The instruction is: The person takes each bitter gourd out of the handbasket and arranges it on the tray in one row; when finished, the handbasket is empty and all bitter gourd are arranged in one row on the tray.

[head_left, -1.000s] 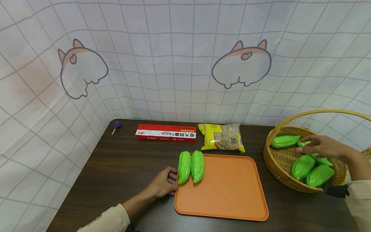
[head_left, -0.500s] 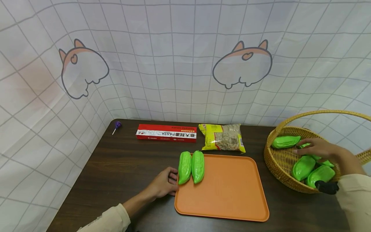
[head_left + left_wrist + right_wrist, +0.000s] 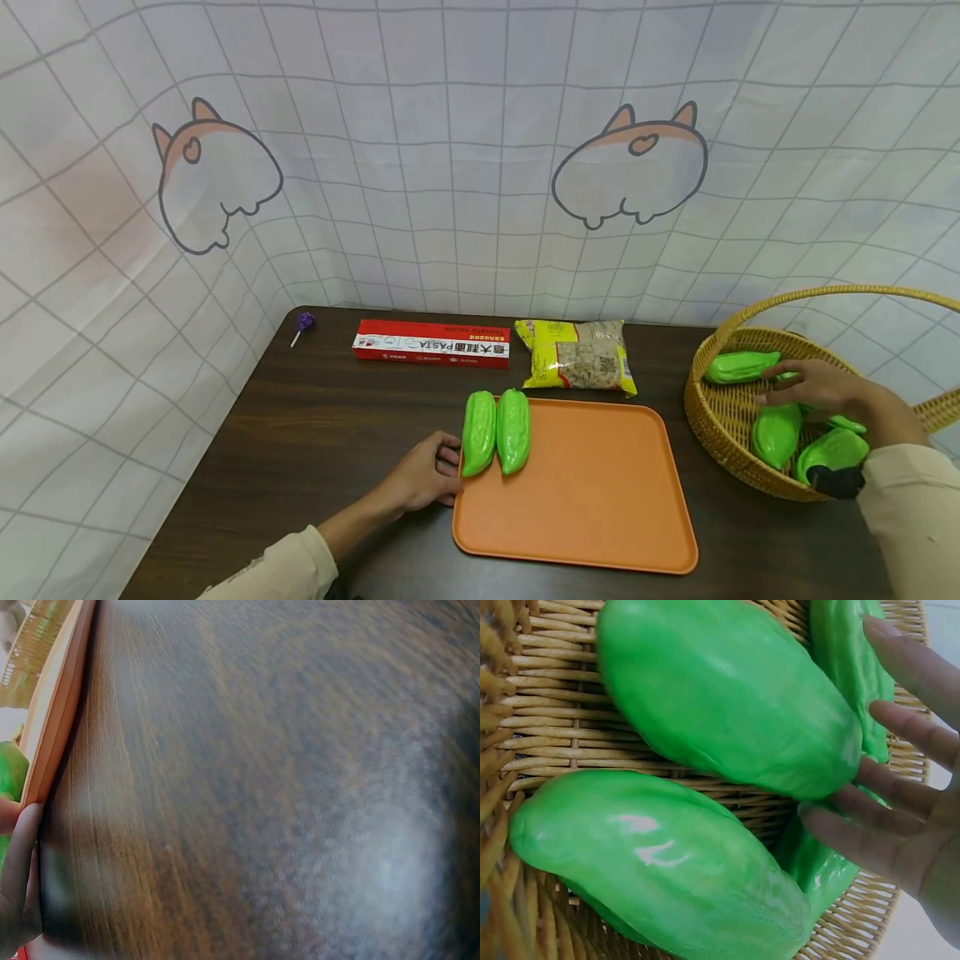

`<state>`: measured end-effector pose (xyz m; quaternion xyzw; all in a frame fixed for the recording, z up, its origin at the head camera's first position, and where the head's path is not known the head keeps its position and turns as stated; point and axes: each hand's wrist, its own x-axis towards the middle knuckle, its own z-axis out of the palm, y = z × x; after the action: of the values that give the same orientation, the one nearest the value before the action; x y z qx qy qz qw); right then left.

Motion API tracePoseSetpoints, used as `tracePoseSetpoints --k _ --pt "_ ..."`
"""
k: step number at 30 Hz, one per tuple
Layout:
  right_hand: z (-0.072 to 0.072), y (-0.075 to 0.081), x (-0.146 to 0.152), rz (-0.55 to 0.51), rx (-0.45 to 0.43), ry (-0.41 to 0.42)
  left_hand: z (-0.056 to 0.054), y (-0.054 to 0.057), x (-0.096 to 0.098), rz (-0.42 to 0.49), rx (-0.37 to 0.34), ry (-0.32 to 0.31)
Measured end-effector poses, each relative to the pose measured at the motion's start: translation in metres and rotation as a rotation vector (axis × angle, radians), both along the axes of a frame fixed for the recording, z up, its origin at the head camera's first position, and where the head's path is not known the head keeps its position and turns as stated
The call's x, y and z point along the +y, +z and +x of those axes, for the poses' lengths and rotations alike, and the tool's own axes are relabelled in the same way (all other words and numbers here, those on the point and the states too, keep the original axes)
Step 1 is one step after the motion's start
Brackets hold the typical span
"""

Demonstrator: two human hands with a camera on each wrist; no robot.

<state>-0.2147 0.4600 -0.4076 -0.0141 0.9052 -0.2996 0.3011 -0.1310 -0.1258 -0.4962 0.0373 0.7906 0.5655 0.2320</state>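
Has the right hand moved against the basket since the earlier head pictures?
Yes: in the head view, the right hand has moved slightly left against the basket.

The camera on my head looks forward and down, standing back far enough to take in the table (image 3: 337, 433), the tray (image 3: 585, 492), the basket (image 3: 716, 433) and the patterned cloth (image 3: 480, 167) behind. The one on my left wrist skims low and close over the table, my left hand (image 3: 15, 889) at its left border; it shares the tray's rim with the head view. My right wrist's camera peers into the basket from very near, my right hand (image 3: 926, 817) entering from the right. All three share the basket.
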Motion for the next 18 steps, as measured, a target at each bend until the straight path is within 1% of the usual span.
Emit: tracePoseSetpoints --k 5,12,15,18 --pt "-0.0031 -0.0029 0.0024 -0.021 -0.004 -0.02 -0.0004 -0.0009 -0.0004 0.003 0.002 -0.004" --pt "-0.0063 -0.0057 0.002 -0.018 0.01 0.01 -0.0006 -0.0009 -0.0004 0.004 0.002 -0.008" --pt "-0.0085 -0.0046 0.0005 -0.02 -0.007 0.02 -0.0008 -0.0003 -0.0008 0.0 0.005 -0.008" --pt "-0.0089 -0.004 -0.0001 -0.026 -0.047 0.022 -0.0006 0.0002 -0.0008 -0.004 0.002 -0.009"
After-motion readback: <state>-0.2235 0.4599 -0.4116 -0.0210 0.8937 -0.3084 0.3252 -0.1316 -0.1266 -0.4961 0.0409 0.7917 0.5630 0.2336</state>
